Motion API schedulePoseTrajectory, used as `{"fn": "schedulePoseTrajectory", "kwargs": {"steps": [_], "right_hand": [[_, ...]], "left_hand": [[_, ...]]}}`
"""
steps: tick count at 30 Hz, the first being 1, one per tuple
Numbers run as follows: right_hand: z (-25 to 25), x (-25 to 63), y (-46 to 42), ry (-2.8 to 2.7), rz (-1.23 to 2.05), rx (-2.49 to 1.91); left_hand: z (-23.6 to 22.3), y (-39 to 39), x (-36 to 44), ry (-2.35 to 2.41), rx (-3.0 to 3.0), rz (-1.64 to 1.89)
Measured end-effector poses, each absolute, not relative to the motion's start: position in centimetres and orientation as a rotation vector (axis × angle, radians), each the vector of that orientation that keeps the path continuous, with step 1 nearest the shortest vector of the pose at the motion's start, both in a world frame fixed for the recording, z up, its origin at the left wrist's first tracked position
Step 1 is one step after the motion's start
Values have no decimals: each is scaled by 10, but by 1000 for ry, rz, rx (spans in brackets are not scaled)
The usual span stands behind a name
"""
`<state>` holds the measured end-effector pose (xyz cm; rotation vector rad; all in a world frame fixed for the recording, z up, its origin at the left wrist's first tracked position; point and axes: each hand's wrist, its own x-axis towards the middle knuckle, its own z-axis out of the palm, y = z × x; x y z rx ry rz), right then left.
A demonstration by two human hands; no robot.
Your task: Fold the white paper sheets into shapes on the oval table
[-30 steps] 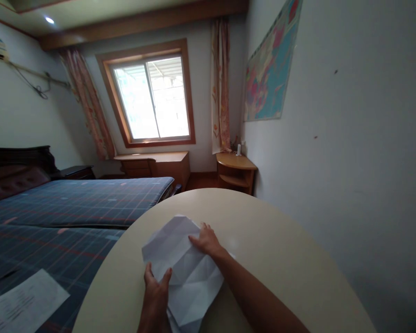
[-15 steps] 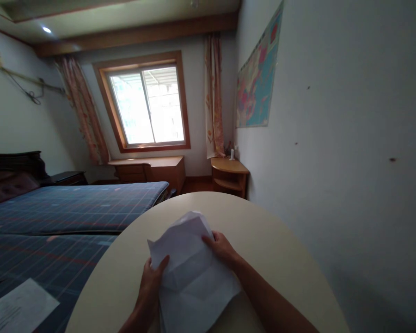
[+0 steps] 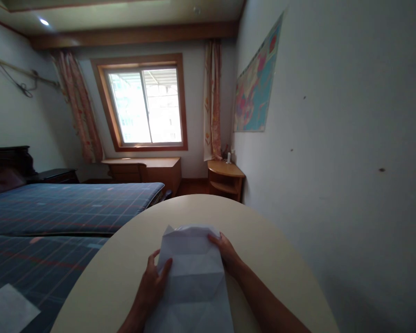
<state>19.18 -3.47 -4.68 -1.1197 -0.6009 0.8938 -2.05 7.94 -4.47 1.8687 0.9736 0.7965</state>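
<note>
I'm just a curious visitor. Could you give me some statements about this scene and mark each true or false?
1. The left hand and right hand both hold creased white paper. True.
2. The tabletop has a straight far edge. False: it curves.
3. Curtains hang on both sides of the window. True.
4. The map is left of the window. False: it is on the wall to the right.
5. A loose sheet lies on the plaid bedding. True.
</note>
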Motion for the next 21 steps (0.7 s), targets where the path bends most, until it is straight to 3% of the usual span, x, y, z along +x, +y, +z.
{"fn": "schedulePoseTrajectory", "kwargs": {"steps": [7,21], "right_hand": [[-35,172,-46,-704,1008,-875],[-41,200,-49,-645,692,-965]], "left_hand": [[-59,79,-22,908,1820,755],[-47,67,-37,884,2090,540]]}}
